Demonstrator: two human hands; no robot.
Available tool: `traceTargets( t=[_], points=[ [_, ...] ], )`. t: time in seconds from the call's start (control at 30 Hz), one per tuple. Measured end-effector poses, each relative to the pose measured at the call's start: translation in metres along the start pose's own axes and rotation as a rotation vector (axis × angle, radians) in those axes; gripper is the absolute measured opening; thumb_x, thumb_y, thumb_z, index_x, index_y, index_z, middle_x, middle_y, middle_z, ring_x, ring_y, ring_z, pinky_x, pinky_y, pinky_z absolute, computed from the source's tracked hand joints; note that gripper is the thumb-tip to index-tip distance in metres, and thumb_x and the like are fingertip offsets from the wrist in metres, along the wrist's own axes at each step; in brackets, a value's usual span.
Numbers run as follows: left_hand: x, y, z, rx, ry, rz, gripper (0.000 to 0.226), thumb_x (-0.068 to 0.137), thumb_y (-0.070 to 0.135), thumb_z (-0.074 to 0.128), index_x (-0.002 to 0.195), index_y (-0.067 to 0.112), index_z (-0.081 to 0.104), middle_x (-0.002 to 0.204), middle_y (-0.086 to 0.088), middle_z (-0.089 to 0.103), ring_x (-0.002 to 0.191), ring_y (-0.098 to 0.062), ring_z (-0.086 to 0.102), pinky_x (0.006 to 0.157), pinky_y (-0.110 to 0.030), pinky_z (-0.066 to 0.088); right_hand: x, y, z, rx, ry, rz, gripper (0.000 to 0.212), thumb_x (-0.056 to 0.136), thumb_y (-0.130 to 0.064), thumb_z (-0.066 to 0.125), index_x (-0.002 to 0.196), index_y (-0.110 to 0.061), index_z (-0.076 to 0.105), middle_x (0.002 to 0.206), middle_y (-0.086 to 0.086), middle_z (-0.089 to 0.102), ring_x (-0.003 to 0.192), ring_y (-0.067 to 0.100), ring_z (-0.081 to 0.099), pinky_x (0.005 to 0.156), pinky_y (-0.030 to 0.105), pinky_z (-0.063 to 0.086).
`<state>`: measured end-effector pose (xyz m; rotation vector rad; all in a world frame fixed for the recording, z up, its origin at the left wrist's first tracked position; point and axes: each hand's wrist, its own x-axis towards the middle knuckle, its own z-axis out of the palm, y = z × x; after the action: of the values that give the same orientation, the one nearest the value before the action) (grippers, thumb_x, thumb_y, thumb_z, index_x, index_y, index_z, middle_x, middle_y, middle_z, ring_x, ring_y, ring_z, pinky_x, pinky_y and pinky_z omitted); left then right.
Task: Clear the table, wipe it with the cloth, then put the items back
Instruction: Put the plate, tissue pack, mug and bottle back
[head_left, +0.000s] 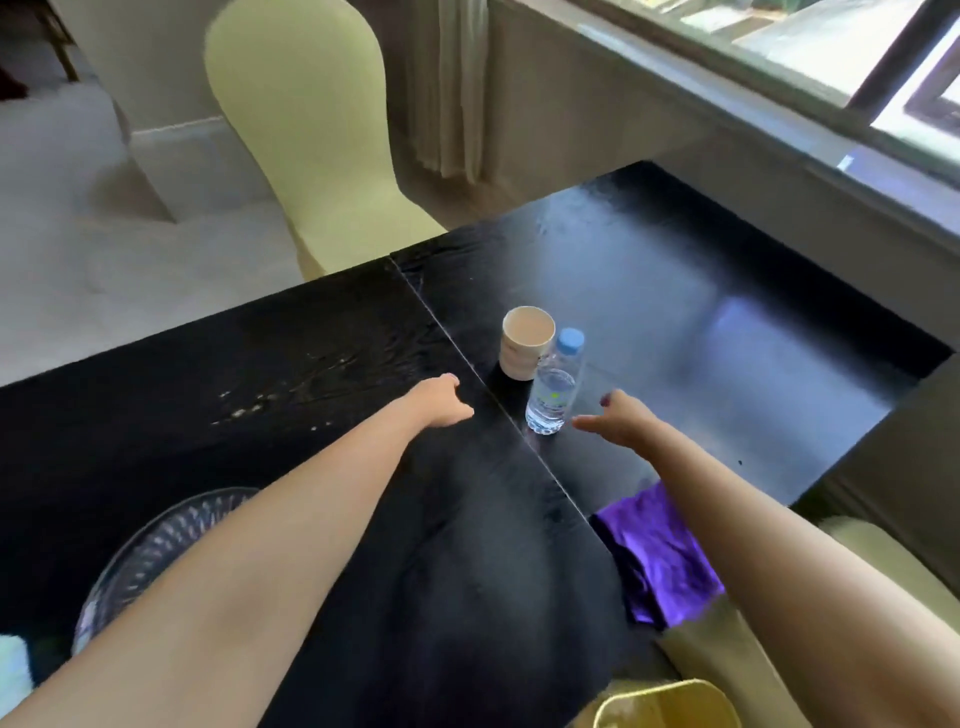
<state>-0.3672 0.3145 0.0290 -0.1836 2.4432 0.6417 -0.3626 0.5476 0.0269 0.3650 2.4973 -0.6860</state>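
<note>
Reaching: both bare arms stretch forward over the glossy black worktop (675, 291) toward the clear plastic water bottle with a pale blue cap (553, 387), the landmark for the rest.
Left hand (441, 400): left of the bottle, apart from it, fingers curled loosely, grip holding nothing.
Right hand (621, 418): just right of the bottle near its base, fingers spread toward it, grip released, not touching as far as can be seen.
Bottle: upright beside the seam that runs across the worktop.
White paper cup (525, 342): upright, just behind and left of the bottle, touching or nearly so; cannot tell which.
Purple cloth (657, 556): crumpled at the worktop's near edge, well in front and to the right of the bottle, partly under the right forearm.
Clear ribbed glass dish (150, 551): well in front and far left of the bottle, partly hidden by the left forearm.
Pale yellow covered chair (306, 130): beyond the worktop, behind and left of the bottle.
Smears: faint streaks left of the bottle.
</note>
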Motion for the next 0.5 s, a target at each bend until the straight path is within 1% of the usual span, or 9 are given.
traceTargets(
  t=[0.07,0.13,0.2,0.23,0.27,0.33,0.4,0.47,0.5],
  points=[
    [0.028,0.017,0.007,-0.068,0.027,-0.01,0.073,0.089,0.03,0.056,0.15,0.013,0.02,0.146,-0.014,0.044,0.13,-0.031,0.046,0.1,-0.034,0.04,0.019,0.01,-0.003,0.078,-0.03,-0.011,0.077,0.077,-0.035,0.073,0.136,0.0,0.037,0.132,0.017,0.053,0.11,0.032,0.059,0.085,0.036,0.048],
    [0.054,0.031,0.013,-0.131,0.067,-0.025,0.08,0.086,0.03,0.061,0.15,0.012,0.017,0.148,-0.015,0.041,0.133,-0.032,0.043,0.105,-0.037,0.038,0.033,0.012,-0.004,0.154,-0.068,-0.078,0.089,0.075,-0.034,0.076,0.144,-0.006,0.027,0.146,0.013,0.041,0.125,0.028,0.05,0.094,0.036,0.047],
    [0.078,0.042,0.017,-0.201,0.105,-0.036,0.087,0.083,0.028,0.067,0.151,0.012,0.015,0.151,-0.015,0.036,0.138,-0.031,0.038,0.109,-0.037,0.035,0.046,0.013,-0.001,0.197,-0.084,-0.169,0.099,0.07,-0.035,0.079,0.147,-0.011,0.021,0.152,0.005,0.033,0.137,0.022,0.037,0.109,0.036,0.037],
    [0.088,0.046,0.019,-0.242,0.123,-0.041,0.091,0.081,0.027,0.07,0.151,0.012,0.015,0.153,-0.014,0.035,0.139,-0.03,0.037,0.11,-0.037,0.034,0.051,0.012,0.002,0.218,-0.089,-0.206,0.103,0.067,-0.037,0.081,0.147,-0.013,0.021,0.153,0.003,0.033,0.139,0.021,0.035,0.112,0.038,0.033],
    [0.099,0.048,0.021,-0.283,0.138,-0.04,0.095,0.078,0.026,0.073,0.151,0.012,0.014,0.154,-0.013,0.033,0.14,-0.028,0.035,0.112,-0.037,0.032,0.056,0.011,0.005,0.253,-0.091,-0.234,0.104,0.063,-0.038,0.082,0.146,-0.015,0.023,0.15,0.002,0.036,0.137,0.02,0.038,0.113,0.04,0.034],
    [0.117,0.053,0.022,-0.356,0.142,-0.023,0.105,0.072,0.026,0.08,0.151,0.012,0.013,0.157,-0.011,0.027,0.143,-0.026,0.03,0.116,-0.037,0.029,0.066,0.012,0.012,0.348,-0.07,-0.279,0.099,0.054,-0.042,0.08,0.138,-0.02,0.031,0.139,-0.002,0.047,0.126,0.019,0.048,0.107,0.043,0.041],
    [0.134,0.057,0.025,-0.419,0.127,0.012,0.118,0.061,0.028,0.086,0.151,0.015,0.011,0.157,-0.008,0.026,0.144,-0.025,0.028,0.117,-0.04,0.027,0.072,0.013,0.018,0.411,-0.05,-0.319,0.083,0.057,-0.037,0.079,0.128,-0.025,0.038,0.126,-0.006,0.054,0.115,0.016,0.056,0.1,0.042,0.048],
    [0.148,0.06,0.029,-0.507,0.116,0.049,0.124,0.048,0.03,0.086,0.15,0.022,0.016,0.148,-0.004,0.04,0.136,-0.023,0.039,0.113,-0.041,0.033,0.075,0.014,0.022,0.443,-0.035,-0.345,0.068,0.064,-0.03,0.079,0.12,-0.031,0.04,0.12,-0.006,0.058,0.109,0.014,0.059,0.096,0.039,0.05],
    [0.152,0.062,0.031,-0.546,0.12,0.061,0.12,0.048,0.026,0.086,0.148,0.024,0.019,0.139,0.0,0.046,0.128,-0.02,0.046,0.109,-0.038,0.037,0.076,0.015,0.023,0.456,-0.025,-0.354,0.064,0.065,-0.028,0.078,0.117,-0.033,0.041,0.118,-0.007,0.06,0.107,0.012,0.06,0.095,0.038,0.05]
  ],
)
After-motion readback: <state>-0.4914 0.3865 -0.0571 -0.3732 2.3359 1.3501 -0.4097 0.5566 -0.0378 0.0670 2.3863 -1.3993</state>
